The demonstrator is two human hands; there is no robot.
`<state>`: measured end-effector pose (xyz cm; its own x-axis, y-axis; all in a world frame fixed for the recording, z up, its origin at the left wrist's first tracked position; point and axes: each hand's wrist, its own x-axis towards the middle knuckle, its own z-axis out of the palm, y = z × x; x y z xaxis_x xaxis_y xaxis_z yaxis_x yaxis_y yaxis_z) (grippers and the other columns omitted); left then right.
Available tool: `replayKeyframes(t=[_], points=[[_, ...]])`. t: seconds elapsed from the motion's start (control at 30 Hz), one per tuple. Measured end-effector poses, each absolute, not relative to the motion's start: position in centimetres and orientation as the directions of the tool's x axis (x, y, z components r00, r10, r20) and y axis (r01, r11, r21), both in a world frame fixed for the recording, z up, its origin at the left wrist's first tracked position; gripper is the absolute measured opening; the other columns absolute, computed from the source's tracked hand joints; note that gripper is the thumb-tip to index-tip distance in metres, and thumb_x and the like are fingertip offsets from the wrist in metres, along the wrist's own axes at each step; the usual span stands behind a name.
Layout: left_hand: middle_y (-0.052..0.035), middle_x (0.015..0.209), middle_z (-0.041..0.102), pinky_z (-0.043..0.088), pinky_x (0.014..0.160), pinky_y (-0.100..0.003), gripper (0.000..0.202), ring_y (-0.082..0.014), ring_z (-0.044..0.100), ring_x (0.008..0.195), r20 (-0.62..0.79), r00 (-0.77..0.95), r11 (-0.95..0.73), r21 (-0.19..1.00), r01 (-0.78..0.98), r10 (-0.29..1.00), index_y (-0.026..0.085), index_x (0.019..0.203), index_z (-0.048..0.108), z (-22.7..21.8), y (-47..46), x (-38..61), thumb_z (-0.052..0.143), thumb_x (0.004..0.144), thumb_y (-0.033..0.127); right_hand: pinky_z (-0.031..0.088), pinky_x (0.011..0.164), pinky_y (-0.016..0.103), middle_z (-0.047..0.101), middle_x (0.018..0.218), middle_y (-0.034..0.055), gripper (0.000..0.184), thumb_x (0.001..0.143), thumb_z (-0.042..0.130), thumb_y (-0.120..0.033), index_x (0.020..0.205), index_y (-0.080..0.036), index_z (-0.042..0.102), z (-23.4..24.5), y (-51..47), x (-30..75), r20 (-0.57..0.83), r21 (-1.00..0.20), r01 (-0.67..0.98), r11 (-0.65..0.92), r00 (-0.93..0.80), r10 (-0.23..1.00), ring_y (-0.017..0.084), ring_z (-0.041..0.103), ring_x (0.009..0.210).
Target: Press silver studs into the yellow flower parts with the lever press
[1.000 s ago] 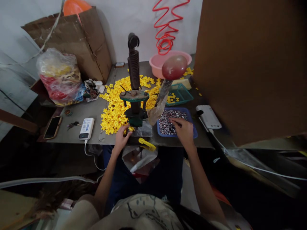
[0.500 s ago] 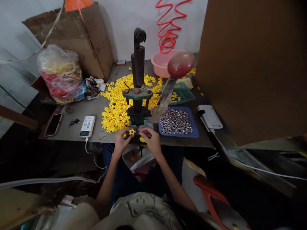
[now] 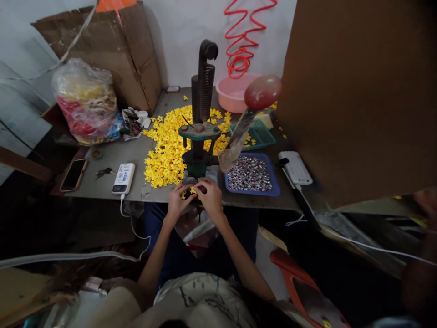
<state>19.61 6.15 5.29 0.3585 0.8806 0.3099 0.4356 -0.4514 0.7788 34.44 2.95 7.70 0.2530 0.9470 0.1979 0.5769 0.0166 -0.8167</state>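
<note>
A small yellow star-shaped plastic piece (image 3: 193, 189) is pinched by my left hand (image 3: 179, 200), thumb and forefinger closed on it, just in front of the hand press (image 3: 197, 157). Right against the same piece, my right hand (image 3: 210, 198) has thumb and fingers pressed together; whatever they grip is hidden by the fingers. More yellow shows partly behind the left fingers. Behind and left of the press spreads a pile of yellow star-shaped pieces (image 3: 165, 159). To the right, a blue tray (image 3: 277, 186) holds many small shiny bits (image 3: 251, 174).
The press lever with its red knob (image 3: 262, 92) leans right over the table. Behind it are a green basket (image 3: 269, 136) and a pink basin (image 3: 228, 98). A power bank (image 3: 124, 178), keys and a phone (image 3: 74, 175) lie left. Cardboard (image 3: 355, 100) blocks the right; a blurred person's arm shows beyond.
My right hand has moved left, bringing its fingertips to the yellow piece at my left hand. The view has shifted slightly. A person's blurred arm has appeared at the right edge.
</note>
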Motion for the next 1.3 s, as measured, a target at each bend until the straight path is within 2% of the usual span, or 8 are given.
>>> replayKeyframes(t=[0.27, 0.5, 0.6, 0.77, 0.87, 0.93, 1.17, 1.3], points=[[-0.0027, 0.078, 0.055, 0.045, 0.067, -0.028, 0.037, -0.0163, 0.054, 0.071, 0.315, 0.323, -0.444, 0.741, 0.504, 0.892, 0.020, 0.114, 0.071, 4.9, 6.6, 19.7, 0.067, 0.087, 0.045, 0.047, 0.087, 0.034, 0.070, 0.101, 0.0076, 0.025, 0.092, 0.050, -0.032, 0.092, -0.022, 0.073, 8.1, 2.1, 35.2, 0.253, -0.851, 0.518, 0.088, 0.257, 0.933, 0.023, 0.063, 0.096], [-0.0027, 0.078, 0.058, 0.044, 0.064, -0.027, 0.036, -0.0166, 0.056, 0.068, 0.257, 0.341, -0.420, 0.682, 0.599, 0.904, 0.023, 0.114, 0.073, 5.3, 8.2, 20.2, 0.075, 0.081, 0.038, 0.049, 0.080, 0.035, 0.066, 0.104, 0.0154, 0.043, 0.095, 0.032, -0.040, 0.111, -0.015, 0.062, 14.1, 3.8, 43.0, 0.361, -0.908, 0.413, 0.075, 0.678, 0.641, 0.023, 0.063, 0.095], [-0.0043, 0.085, 0.063, 0.045, 0.067, -0.026, 0.036, -0.0173, 0.060, 0.072, 0.229, 0.341, -0.403, 0.664, 0.630, 0.912, 0.023, 0.113, 0.073, 5.6, 8.7, 20.7, 0.076, 0.080, 0.039, 0.049, 0.073, 0.033, 0.064, 0.106, 0.0106, 0.041, 0.093, 0.035, -0.052, 0.111, -0.022, 0.057, 21.1, 6.8, 44.7, 0.432, -0.898, 0.265, 0.352, 0.689, 0.582, 0.023, 0.063, 0.094], [-0.0053, 0.094, 0.067, 0.046, 0.070, -0.025, 0.035, -0.0179, 0.063, 0.079, 0.217, 0.322, -0.383, 0.639, 0.666, 0.922, 0.023, 0.111, 0.074, 5.7, 9.0, 21.0, 0.075, 0.080, 0.040, 0.039, 0.048, 0.032, 0.061, 0.082, 0.0042, 0.053, 0.086, 0.032, -0.074, 0.082, -0.028, 0.058, 29.9, 8.4, 41.7, 0.569, -0.774, -0.109, 0.623, 0.311, 0.761, 0.018, 0.052, 0.058], [-0.0048, 0.090, 0.067, 0.045, 0.069, -0.025, 0.033, -0.0174, 0.062, 0.076, 0.218, 0.312, -0.377, 0.637, 0.673, 0.925, 0.022, 0.109, 0.075, 5.6, 8.9, 21.0, 0.076, 0.080, 0.039, 0.024, 0.041, 0.029, 0.044, 0.056, -0.0021, 0.044, 0.090, 0.046, -0.062, 0.066, -0.025, 0.052, 28.6, 4.6, 38.6, 0.686, -0.638, -0.102, 0.763, 0.374, 0.624, 0.012, 0.031, 0.040], [-0.0040, 0.085, 0.066, 0.045, 0.069, -0.025, 0.032, -0.0171, 0.061, 0.074, 0.230, 0.316, -0.388, 0.637, 0.666, 0.920, 0.021, 0.109, 0.075, 5.5, 8.9, 21.1, 0.075, 0.081, 0.038, 0.029, 0.045, 0.028, 0.039, 0.048, -0.0038, 0.035, 0.092, 0.050, -0.049, 0.068, -0.024, 0.057, 26.3, 1.2, 37.1, 0.767, -0.542, -0.074, 0.837, 0.365, 0.528, 0.011, 0.034, 0.040], [-0.0038, 0.080, 0.064, 0.043, 0.070, -0.026, 0.029, -0.0176, 0.058, 0.075, 0.260, 0.352, -0.434, 0.634, 0.640, 0.899, 0.018, 0.108, 0.074, 6.6, 8.5, 20.7, 0.071, 0.084, 0.034, 0.053, 0.083, 0.041, 0.069, 0.088, 0.0041, 0.050, 0.094, 0.031, -0.063, 0.105, -0.028, 0.065, 21.2, -0.6, 40.2, 0.632, -0.720, -0.063, 0.692, 0.353, 0.690, 0.022, 0.067, 0.090], [-0.0021, 0.078, 0.062, 0.043, 0.071, -0.026, 0.030, -0.0170, 0.058, 0.075, 0.156, 0.538, -0.489, 0.669, 0.560, 0.829, 0.021, 0.111, 0.072, 6.7, 5.7, 18.5, 0.072, 0.084, 0.034, 0.048, 0.099, 0.046, 0.068, 0.113, 0.0097, 0.032, 0.090, 0.051, -0.041, 0.112, -0.023, 0.066, 15.2, 1.4, 46.9, 0.355, -0.846, 0.516, 0.135, 0.356, 0.864, 0.027, 0.063, 0.110]])
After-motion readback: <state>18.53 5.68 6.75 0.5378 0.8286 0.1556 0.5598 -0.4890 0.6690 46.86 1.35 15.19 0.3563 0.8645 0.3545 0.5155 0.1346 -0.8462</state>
